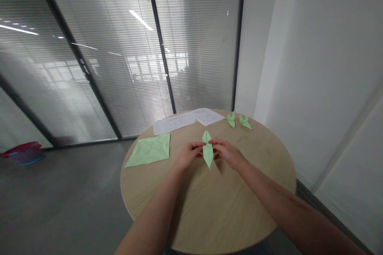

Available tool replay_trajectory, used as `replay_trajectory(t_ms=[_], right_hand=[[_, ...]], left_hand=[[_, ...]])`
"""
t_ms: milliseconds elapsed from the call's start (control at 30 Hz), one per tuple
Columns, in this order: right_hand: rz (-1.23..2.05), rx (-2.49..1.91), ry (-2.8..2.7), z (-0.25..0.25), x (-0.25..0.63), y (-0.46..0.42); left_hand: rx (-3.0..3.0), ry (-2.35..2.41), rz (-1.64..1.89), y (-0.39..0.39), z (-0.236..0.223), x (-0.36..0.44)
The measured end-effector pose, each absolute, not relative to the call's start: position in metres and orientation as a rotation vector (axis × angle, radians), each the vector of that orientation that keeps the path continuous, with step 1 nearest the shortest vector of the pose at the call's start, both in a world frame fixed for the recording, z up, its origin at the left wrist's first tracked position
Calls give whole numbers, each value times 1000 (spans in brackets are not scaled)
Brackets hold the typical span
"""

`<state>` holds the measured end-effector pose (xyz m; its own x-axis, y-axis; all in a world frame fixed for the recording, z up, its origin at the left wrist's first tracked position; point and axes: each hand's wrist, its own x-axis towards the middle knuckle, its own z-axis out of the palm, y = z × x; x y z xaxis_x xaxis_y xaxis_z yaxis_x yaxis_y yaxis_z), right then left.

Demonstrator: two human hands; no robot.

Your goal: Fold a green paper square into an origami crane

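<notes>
A narrow diamond of folded green paper (208,154) is held upright lengthwise over the middle of the table, with a slit running down its far end. My left hand (189,153) pinches its left edge between thumb and fingers. On the opposite edge, my right hand (226,153) grips it the same way. Some fingertips are hidden behind the paper. To the left lies a creased green sheet (151,150), flat on the wood. Two small green origami cranes, a left one (231,120) and a right one (245,122), stand near the far right rim.
The round wooden table (215,215) has printed white sheets (208,116) along its far edge. Behind it stands a glass partition (197,40) with blinds, and a white wall (329,67) is on the right. A red and blue basket (25,154) sits on the floor at left.
</notes>
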<state>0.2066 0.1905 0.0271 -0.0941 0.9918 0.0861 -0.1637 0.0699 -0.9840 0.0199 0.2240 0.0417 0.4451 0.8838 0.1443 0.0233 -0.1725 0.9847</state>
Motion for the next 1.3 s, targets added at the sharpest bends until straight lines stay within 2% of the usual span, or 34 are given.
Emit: replay_trajectory(t_ms=[700, 1100, 1300], right_hand=[[1118, -1005, -1340, 17, 211, 199], [1064, -1024, -1295, 19, 203, 195], [1140, -951, -1358, 20, 202, 195]], left_hand=[[1711, 706, 847, 221, 46, 18], [1670, 882, 1122, 223, 44, 23], [1628, 892, 1227, 221, 45, 25]])
